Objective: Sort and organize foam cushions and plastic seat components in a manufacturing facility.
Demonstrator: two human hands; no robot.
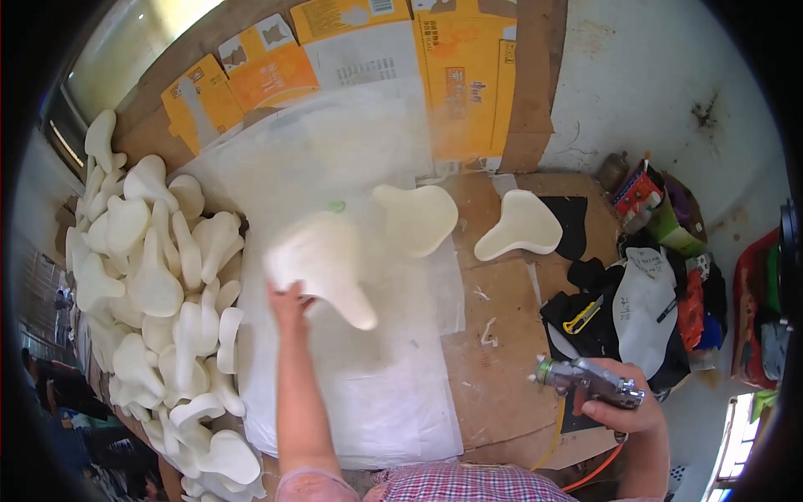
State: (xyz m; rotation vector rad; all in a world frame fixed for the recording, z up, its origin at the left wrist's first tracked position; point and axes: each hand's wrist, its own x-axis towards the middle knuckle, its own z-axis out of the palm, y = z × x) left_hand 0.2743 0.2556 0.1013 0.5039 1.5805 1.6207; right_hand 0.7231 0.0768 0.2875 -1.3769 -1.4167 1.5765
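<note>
My left hand (290, 303) grips a cream foam bicycle saddle pad (322, 259) by its edge, above the white sheeting. The pad is smeared by motion, and its narrow nose points toward the lower right. My right hand (623, 393), at the lower right, is closed round a metal spray gun (590, 381) whose nozzle faces left. An orange hose (595, 470) runs down from the gun. A second saddle pad (422, 219) lies on the sheeting just beyond the held one. Farther right, a third pad (523, 226) rests on brown cardboard.
Many more pads (155, 268) are heaped along the left. White plastic sheeting (360, 402) covers the middle, with yellow cartons (464, 84) upright behind it. On the right lie black fabric pieces (594, 335), a yellow utility knife (583, 315), a black marker (667, 311) and a cluttered green container (677, 222).
</note>
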